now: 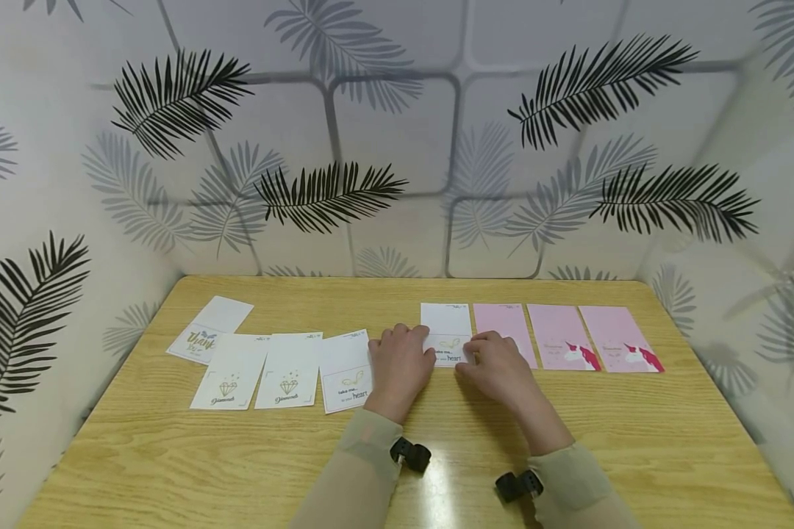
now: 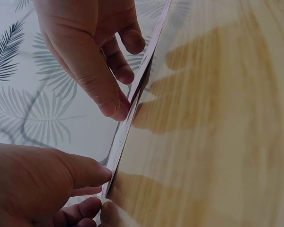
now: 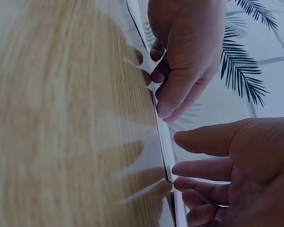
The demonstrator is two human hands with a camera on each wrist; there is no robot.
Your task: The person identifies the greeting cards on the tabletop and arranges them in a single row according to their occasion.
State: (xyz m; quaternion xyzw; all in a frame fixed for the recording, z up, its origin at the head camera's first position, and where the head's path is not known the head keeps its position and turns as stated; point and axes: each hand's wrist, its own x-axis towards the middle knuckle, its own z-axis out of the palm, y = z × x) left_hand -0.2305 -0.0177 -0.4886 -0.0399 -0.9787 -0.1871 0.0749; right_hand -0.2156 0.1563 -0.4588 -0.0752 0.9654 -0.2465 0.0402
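A white card with a gold wing drawing and "heart" lettering [image 1: 450,342] lies on the table between the two hands. At its left edge rests the left hand [image 1: 400,371], fingers loosely bent. In the left wrist view the left thumb [image 2: 92,172] touches the card's near edge. The right hand [image 1: 499,367] is at the card's right edge. In the right wrist view the right fingers [image 3: 203,169] reach toward the edge, fairly straight, with one fingertip touching it. Just left of the left hand lies a similar winged card [image 1: 345,376], partly hidden by that hand.
Further left lie two diamond cards [image 1: 228,375] [image 1: 287,371] and a tilted "Thank you" card [image 1: 215,323]. Right of the hands are a pink card [image 1: 503,323] and two pink unicorn cards [image 1: 559,330] [image 1: 615,334]. A leaf-patterned backdrop [image 1: 397,132] stands behind the wooden table [image 1: 172,470].
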